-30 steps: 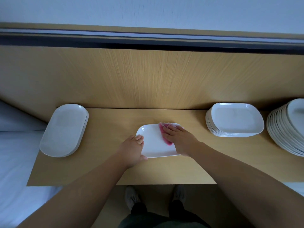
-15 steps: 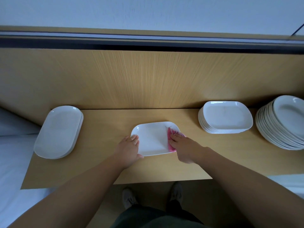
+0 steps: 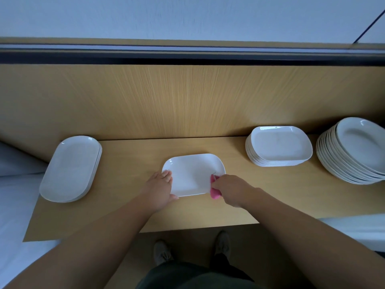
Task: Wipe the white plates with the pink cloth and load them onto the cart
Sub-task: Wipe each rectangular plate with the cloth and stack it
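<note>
Two bare hands work on one white plate (image 3: 191,174), which lies flat at the middle of a wooden bench (image 3: 129,161), as seen from a head-worn camera looking down. The left hand (image 3: 160,190) steadies the plate, its fingers (image 3: 166,175) laid together and fairly straight over the left rim, with the thumb stretched along the near edge. The right hand (image 3: 231,188) sits at the plate's near right corner, its fingers curled tight round a pink cloth (image 3: 214,193). The cloth is bunched under the palm and pokes out over the plate's edge onto the bench. A thin grey mark on the plate just beyond the cloth may be a smear, though the view is too soft to be sure.

Three more piles of white crockery share the bench. The low oval stack (image 3: 70,167) lies near the left end, well apart from the plate. The taller square stack (image 3: 279,146) stands to the right, against the wood-grain panel (image 3: 187,101) that rises behind the bench. The round stack (image 3: 358,149) is just beside it and is cut off by the frame's right edge. A dark rail (image 3: 187,57) tops the panel below a pale wall. Under the bench's near edge, the person's shoes (image 3: 162,251) stand on the floor
</note>
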`<state>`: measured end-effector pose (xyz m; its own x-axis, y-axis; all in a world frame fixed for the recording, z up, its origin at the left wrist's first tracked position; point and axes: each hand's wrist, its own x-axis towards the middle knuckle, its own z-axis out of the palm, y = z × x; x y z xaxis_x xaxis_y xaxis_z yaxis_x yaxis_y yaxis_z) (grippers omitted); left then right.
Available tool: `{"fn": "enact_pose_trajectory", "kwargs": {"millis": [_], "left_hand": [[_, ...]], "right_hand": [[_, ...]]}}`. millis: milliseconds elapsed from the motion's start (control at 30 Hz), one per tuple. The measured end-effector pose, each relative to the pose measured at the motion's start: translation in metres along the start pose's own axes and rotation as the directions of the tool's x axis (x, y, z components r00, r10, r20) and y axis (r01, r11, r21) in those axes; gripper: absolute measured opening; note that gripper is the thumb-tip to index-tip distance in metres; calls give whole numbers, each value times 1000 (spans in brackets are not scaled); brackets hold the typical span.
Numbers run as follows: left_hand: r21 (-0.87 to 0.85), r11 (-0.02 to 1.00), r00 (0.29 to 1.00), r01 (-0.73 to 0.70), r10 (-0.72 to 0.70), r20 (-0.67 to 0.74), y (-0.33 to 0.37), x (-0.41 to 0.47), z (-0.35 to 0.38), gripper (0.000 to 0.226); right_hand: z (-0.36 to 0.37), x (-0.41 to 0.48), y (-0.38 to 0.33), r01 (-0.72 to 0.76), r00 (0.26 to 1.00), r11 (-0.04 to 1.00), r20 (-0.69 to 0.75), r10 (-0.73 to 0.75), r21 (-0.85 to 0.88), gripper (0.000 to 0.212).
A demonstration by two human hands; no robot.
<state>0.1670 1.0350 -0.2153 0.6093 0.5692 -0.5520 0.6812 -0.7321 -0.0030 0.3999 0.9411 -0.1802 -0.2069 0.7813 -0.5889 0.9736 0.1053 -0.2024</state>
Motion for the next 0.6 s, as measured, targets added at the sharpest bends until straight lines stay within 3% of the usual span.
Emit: {"fn": "enact_pose_trajectory", "kwargs": {"millis": [133, 267, 400, 600], "left_hand": [[-19, 1000, 1000, 23, -23, 0, 5, -1, -5, 75], [-22, 1000, 998, 17, -18, -55, 10, -1, -9, 73], [2, 1000, 996, -5, 5, -93, 10, -3, -1, 51], [175, 978, 915, -116, 174, -365, 4, -9, 13, 37]], "right_hand": [[-15, -12, 5, -31, 997, 998, -67, 34, 49, 33], [-27, -24, 35, -76, 941, 995, -326, 91, 57, 23], [-36, -30, 44, -43, 898, 991, -429, 94, 129, 23], [-25, -29, 40, 83, 831, 992, -556, -19, 91, 21]]}}
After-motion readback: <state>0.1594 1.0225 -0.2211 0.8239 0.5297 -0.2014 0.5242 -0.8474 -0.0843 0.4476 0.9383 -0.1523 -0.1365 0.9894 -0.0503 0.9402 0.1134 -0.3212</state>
